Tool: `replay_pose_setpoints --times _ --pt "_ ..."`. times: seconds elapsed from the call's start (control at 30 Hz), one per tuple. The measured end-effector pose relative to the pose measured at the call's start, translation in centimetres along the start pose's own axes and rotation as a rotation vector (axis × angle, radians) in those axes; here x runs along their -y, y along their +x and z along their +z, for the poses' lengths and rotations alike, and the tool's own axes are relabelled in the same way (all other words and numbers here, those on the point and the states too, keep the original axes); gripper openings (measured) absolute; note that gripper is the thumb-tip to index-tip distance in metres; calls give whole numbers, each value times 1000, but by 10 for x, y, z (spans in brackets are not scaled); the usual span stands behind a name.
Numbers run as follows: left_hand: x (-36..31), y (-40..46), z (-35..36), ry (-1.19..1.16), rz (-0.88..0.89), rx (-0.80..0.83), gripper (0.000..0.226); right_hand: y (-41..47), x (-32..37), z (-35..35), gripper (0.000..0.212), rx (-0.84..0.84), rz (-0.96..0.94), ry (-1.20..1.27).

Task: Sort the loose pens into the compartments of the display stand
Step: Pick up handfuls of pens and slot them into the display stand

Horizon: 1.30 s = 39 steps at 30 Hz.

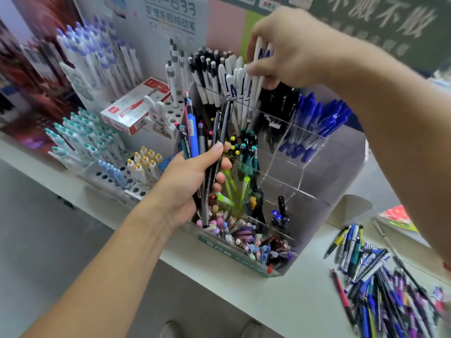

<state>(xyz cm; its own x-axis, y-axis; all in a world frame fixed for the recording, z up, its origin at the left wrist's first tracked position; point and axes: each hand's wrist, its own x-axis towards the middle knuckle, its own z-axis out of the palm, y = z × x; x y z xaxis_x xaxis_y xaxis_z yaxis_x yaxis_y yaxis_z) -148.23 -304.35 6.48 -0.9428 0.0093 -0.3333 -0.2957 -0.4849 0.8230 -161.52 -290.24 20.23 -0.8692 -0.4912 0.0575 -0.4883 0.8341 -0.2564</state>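
A clear acrylic display stand (296,189) with several compartments sits on the white counter. My left hand (190,179) grips a bundle of pens (195,132), black, blue and grey, held upright in front of the stand's left side. My right hand (278,50) reaches over the back row and pinches white pens with blue print (260,52) above a compartment of matching white pens (240,86). Other compartments hold black pens, blue pens (314,125), green ones and small pastel pens (244,237). A pile of loose pens (380,276) lies on the counter at the lower right.
Left of the stand are racks of white-and-blue pens (97,54), teal-capped pens (80,137) and yellow-capped pens (144,164), plus a red-and-white box (136,106). A white carton (351,211) stands right of the stand. The counter edge runs diagonally across the lower left.
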Motion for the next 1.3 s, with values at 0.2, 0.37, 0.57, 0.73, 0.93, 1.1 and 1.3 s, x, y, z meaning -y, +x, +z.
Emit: replay_pose_setpoints --times 0.2,0.37,0.57,0.73,0.93,1.1,1.3 --pt "5 2 7 25 17 9 20 -7 -15 16 22 -171 -71 -90" --pt "10 0 14 102 39 21 9 -23 -17 37 28 -529 -115 40" --pt "17 -1 18 97 38 53 20 -42 -17 45 49 -289 -87 -205" --pt "29 -12 21 100 -34 174 26 -95 -19 40 39 -451 26 97" --pt "53 -35 15 148 -135 291 15 -147 -28 85 13 -83 291 1063" --pt "60 -38 14 184 -189 277 16 -152 -28 107 20 62 361 1265" --pt "61 -32 25 322 -63 160 20 -166 -44 81 10 -203 226 1052"
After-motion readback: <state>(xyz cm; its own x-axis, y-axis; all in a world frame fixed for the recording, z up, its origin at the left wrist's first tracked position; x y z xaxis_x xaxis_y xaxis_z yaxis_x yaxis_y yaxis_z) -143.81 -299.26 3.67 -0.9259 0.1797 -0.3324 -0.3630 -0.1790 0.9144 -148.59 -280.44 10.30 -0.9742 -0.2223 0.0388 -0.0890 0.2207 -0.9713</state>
